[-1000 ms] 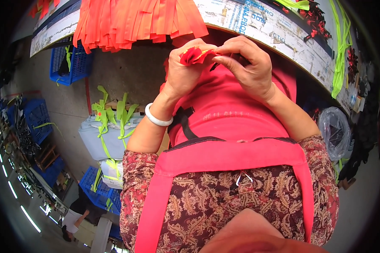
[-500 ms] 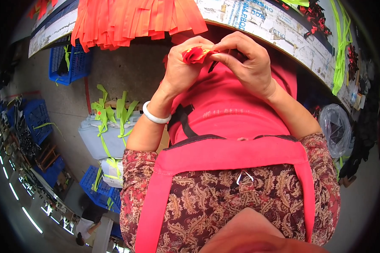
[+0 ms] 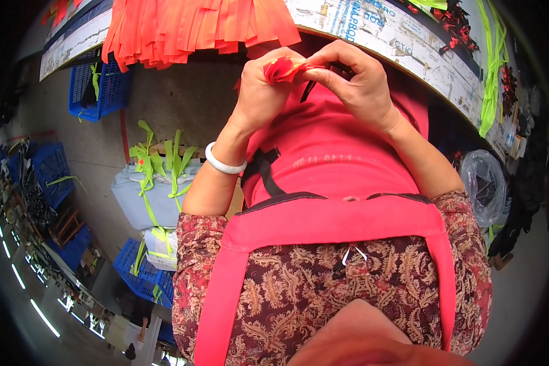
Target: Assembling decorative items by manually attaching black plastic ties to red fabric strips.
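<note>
"In the head view, how do we find the hands?"

"We see the left hand closed around a folded red-orange cloth piece, a white bangle on its wrist; the right hand pinches the piece's right end between thumb and forefinger."

"And where do we place the piece?"

"We see it between the two hands, above the lap of a bright pink apron, near the edge of a worn white table."

"What do we see around it?"

"Orange strips hang over the table's edge at upper left, lime-green ribbons trail across its right side, and a blue crate stands on the floor."
</note>
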Demonstrator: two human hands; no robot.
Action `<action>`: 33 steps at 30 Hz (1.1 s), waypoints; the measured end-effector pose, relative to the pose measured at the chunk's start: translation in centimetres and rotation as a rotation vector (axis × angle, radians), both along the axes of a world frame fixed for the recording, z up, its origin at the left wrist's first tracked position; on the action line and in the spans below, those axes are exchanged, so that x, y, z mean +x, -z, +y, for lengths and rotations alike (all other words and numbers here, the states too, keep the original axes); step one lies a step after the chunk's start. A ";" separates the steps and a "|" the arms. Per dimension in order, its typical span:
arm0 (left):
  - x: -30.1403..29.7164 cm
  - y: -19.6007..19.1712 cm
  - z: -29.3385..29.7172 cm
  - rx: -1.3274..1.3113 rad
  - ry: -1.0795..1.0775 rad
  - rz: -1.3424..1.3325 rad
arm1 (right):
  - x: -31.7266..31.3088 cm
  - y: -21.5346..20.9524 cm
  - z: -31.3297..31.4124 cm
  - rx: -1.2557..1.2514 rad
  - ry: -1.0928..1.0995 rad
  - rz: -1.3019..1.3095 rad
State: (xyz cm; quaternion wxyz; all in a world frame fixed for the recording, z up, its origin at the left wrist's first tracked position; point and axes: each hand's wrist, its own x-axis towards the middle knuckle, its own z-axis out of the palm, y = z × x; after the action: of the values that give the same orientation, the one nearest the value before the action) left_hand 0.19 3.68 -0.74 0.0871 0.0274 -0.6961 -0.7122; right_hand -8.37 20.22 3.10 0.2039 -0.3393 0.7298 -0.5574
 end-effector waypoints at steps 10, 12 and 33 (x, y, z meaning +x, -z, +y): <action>0.1 -0.4 -0.1 0.084 -0.026 -0.117 | 0.1 -1.1 0.1 0.066 0.062 -0.276; 0.1 -0.3 -0.2 0.063 -0.018 -0.116 | 0.0 -1.1 0.1 0.042 0.073 -0.299; 0.4 -1.6 -0.6 0.492 -0.161 -0.252 | 0.3 -0.8 0.8 0.102 -0.125 -0.723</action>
State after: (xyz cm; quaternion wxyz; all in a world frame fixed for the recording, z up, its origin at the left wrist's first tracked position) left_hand 0.56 3.06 0.88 0.0472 0.1912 -0.5033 -0.8414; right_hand -8.07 21.03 3.90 0.4988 -0.1541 0.6152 -0.5908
